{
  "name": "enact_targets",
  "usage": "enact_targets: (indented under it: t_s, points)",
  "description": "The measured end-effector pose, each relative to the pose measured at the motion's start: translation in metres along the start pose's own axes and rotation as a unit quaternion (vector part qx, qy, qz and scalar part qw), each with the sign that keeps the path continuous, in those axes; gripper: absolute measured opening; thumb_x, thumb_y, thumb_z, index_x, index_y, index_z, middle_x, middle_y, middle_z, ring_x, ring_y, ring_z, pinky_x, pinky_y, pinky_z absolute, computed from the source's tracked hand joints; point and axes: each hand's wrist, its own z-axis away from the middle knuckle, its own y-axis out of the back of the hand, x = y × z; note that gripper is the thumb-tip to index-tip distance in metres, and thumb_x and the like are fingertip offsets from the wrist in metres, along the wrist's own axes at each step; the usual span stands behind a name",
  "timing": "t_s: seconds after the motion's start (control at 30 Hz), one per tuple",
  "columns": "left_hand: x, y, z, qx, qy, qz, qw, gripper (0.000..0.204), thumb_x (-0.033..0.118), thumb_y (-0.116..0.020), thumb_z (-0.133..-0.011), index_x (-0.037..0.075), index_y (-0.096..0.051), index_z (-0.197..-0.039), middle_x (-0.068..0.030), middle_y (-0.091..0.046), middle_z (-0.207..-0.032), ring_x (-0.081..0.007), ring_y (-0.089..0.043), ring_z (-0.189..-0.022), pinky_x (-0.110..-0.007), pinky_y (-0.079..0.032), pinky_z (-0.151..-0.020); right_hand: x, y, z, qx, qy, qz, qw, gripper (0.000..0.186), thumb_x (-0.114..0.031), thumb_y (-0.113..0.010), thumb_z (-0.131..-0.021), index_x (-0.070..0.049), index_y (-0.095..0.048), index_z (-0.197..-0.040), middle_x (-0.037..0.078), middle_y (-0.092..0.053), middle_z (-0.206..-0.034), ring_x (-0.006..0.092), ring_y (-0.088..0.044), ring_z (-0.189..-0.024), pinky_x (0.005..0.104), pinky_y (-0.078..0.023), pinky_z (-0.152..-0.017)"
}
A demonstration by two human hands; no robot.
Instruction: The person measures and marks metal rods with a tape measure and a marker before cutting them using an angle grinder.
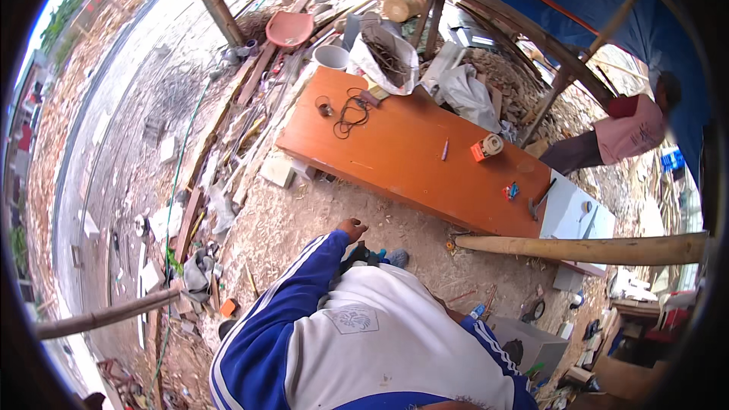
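Observation:
My left hand [352,229] hangs in front of my body, in a blue sleeve with white stripes. Its fingers are loosely bent, and I see nothing in them. Nearest to it is an orange-brown panel [402,153] like a tabletop, which the hand does not touch. My right hand is hidden; only the blue sleeve of that arm shows at my right side. On the panel lie a dark looped cord [351,115], a pen [445,149], an orange box [481,149], a small red and blue item [511,191] and a hammer [540,201].
A bamboo pole [585,249] crosses at the panel's right end, beside a pale board [573,212]. Behind the panel stand a white sack [386,57], a white bucket [331,58] and a reddish basin [289,28]. Another person [626,130] is at the right, under a blue tarp.

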Motion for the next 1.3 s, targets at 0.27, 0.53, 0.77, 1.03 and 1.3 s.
enact_targets:
  t_s: [0.27, 0.53, 0.77, 1.03, 1.3]
  points:
    - [-0.333, 0.112, 0.173, 0.316, 0.205, 0.289, 0.88, 0.056, 0.043, -0.056, -0.079, 0.0, -0.061, -0.115, -0.0225, -0.06, -0.114, -0.0344, -0.056, -0.109, -0.037, -0.042, -0.095, -0.182, -0.04, -0.088, -0.282, 0.136, 0.408, 0.858, 0.072, -0.057, -0.061, -0.074, -0.012, -0.047, -0.129, 0.017, -0.051, -0.128, 0.0313, -0.048, -0.118, 0.0397, -0.038, -0.099]
    - [-0.538, -0.013, 0.334, 0.21, 0.376, -0.039, 0.901, 0.03, 0.019, -0.048, -0.087, 0.014, -0.058, -0.114, -0.0122, -0.066, -0.094, -0.0283, -0.064, -0.084, -0.043, -0.05, -0.071, -0.206, -0.04, -0.335, 0.12, 0.065, -0.049, 0.99, 0.055, -0.03, -0.066, -0.084, -0.003, -0.047, -0.127, 0.007, -0.061, -0.089, 0.0181, -0.059, -0.074, 0.0298, -0.049, -0.068]
    - [-0.459, -0.116, 0.309, 0.256, 0.395, 0.643, 0.604, 0.033, 0.03, -0.046, -0.091, 0.012, -0.057, -0.116, -0.0097, -0.063, -0.094, -0.022, -0.061, -0.075, -0.037, -0.05, -0.067, -0.17, -0.132, -0.36, -0.046, -0.074, 0.399, 0.913, 0.059, -0.047, -0.067, -0.075, -0.004, -0.061, -0.115, 0.02, -0.062, -0.112, 0.0312, -0.061, -0.1, 0.0367, -0.048, -0.088]
    - [-0.408, -0.005, 0.284, 0.26, 0.409, 0.726, 0.488, 0.047, 0.041, -0.045, -0.091, 0.006, -0.054, -0.122, -0.0138, -0.061, -0.107, -0.0239, -0.06, -0.09, -0.038, -0.048, -0.075, -0.257, -0.223, -0.501, -0.212, -0.092, 0.518, 0.824, 0.054, -0.048, -0.061, -0.078, -0.008, -0.063, -0.114, 0.016, -0.061, -0.115, 0.0297, -0.058, -0.107, 0.0363, -0.044, -0.094]
    - [-0.556, 0.185, 0.326, 0.552, 0.286, 0.733, 0.276, 0.059, 0.05, -0.045, -0.09, 0.003, -0.05, -0.124, -0.0149, -0.059, -0.115, -0.0282, -0.059, -0.104, -0.039, -0.047, -0.076, -0.596, -0.447, -0.671, -0.117, 0.154, 0.516, 0.835, 0.057, -0.042, -0.065, -0.077, 0.001, -0.06, -0.115, 0.023, -0.059, -0.116, 0.0342, -0.055, -0.111, 0.0389, -0.041, -0.097]
